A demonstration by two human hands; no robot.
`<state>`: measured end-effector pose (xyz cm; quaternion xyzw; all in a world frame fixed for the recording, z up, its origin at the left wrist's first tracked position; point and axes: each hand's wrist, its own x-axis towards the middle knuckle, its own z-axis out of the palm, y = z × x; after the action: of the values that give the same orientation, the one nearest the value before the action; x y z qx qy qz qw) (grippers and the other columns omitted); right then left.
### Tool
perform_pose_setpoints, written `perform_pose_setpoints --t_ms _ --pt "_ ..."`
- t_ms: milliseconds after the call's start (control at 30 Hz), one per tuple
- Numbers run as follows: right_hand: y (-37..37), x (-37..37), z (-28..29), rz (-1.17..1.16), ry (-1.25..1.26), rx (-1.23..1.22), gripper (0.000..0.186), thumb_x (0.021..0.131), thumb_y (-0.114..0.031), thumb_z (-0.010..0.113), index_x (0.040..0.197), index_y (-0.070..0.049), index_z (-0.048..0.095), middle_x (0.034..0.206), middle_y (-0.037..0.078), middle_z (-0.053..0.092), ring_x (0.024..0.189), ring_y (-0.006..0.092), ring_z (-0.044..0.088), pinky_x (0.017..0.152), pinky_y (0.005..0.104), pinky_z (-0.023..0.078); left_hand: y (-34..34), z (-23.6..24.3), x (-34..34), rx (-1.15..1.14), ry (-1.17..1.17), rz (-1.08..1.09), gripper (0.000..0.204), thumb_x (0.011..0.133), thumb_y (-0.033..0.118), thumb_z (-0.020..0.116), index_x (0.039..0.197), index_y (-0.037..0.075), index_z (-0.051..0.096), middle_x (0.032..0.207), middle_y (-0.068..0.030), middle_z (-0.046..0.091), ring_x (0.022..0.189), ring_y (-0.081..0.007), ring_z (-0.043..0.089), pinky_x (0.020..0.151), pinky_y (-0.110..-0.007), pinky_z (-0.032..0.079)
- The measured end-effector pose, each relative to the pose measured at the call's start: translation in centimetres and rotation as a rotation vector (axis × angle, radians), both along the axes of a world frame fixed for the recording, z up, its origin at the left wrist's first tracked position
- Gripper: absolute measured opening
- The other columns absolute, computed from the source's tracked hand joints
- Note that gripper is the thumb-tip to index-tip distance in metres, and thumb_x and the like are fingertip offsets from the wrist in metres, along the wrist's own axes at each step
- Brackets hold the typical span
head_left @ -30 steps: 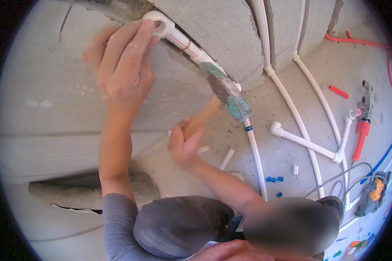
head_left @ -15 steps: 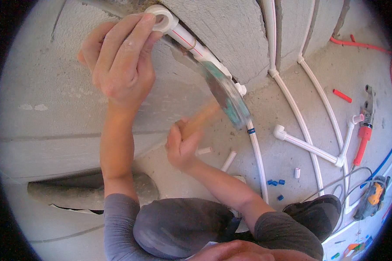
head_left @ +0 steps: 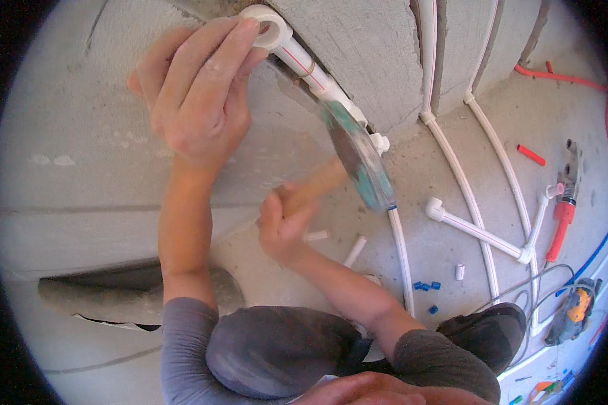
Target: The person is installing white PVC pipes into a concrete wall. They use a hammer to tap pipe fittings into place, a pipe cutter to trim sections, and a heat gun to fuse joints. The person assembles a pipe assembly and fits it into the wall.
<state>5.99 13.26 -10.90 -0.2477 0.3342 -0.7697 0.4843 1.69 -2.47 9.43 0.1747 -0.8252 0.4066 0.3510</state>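
Observation:
My left hand point(head_left: 203, 94) grips the white elbow fitting point(head_left: 282, 27) at the upper end of a white pipe point(head_left: 296, 59) with a red stripe. That pipe runs along a groove in the grey wall, its lower part hidden behind the hammer. Closed round a wooden handle, my right hand point(head_left: 287, 223) holds a hammer point(head_left: 358, 158). Its long head, worn teal and bare metal, is blurred and lies across the pipe line in this view. Whether it touches the pipe or wall, I cannot tell. A white fitting point(head_left: 380, 143) shows just beside the head.
Two more white pipes point(head_left: 456, 165) rise into wall grooves on the right. A jointed pipe piece point(head_left: 483, 233) lies across them. Blue caps point(head_left: 422, 286), a red-handled tool point(head_left: 562, 226) and an orange-and-grey power tool point(head_left: 578, 307) rest on the floor. A dark opening point(head_left: 135, 290) is at left.
The hammer head has shifted slightly down and right in the picture. My left hand and the fitting appear a little further right, as do the wall and pipes around them.

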Motion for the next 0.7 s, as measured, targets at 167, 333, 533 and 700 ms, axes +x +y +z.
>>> perform_pose_setpoints --t_ms 167,333,533,700 --pt "-0.5 -0.8 -0.3 0.052 0.004 0.067 0.03 0.102 -0.004 0.054 0.127 -0.002 0.037 0.091 0.009 0.051 0.059 0.0086 0.046 0.051 0.0239 0.04 -0.3 -0.1 0.3 -0.017 -0.007 -0.014 0.037 0.069 0.015 0.085 0.106 0.017 0.079 0.102 0.0051 0.076 0.093 -0.0179 0.063 0.086 -0.031 0.04" --pt "-1.4 -0.5 0.3 -0.099 0.152 0.019 0.036 0.102 -0.006 0.056 0.132 0.0 0.037 0.092 0.009 0.052 0.06 0.0098 0.048 0.053 0.0254 0.041 -0.3 -0.3 0.2 -0.007 0.013 -0.003 0.037 0.069 0.014 0.085 0.106 0.017 0.079 0.103 0.005 0.076 0.093 -0.018 0.064 0.086 -0.031 0.04" --pt "-1.0 -0.5 -0.2 -0.071 0.242 0.038 0.037 0.103 -0.007 0.056 0.134 0.002 0.037 0.093 0.008 0.053 0.066 0.0098 0.05 0.059 0.0269 0.044 -0.3 -0.2 0.0 -0.002 0.004 -0.02 0.037 0.07 0.012 0.085 0.106 0.016 0.079 0.103 0.004 0.076 0.094 -0.019 0.064 0.086 -0.031 0.041" --pt "-0.9 -1.0 -0.4 0.049 0.141 0.058 0.036 0.104 -0.006 0.054 0.134 0.0 0.037 0.094 0.006 0.052 0.068 0.0092 0.05 0.059 0.0261 0.043 0.1 -0.1 -0.1 0.007 0.001 -0.008 0.035 0.07 0.011 0.085 0.105 0.015 0.079 0.103 0.0032 0.076 0.093 -0.0196 0.064 0.086 -0.032 0.042"
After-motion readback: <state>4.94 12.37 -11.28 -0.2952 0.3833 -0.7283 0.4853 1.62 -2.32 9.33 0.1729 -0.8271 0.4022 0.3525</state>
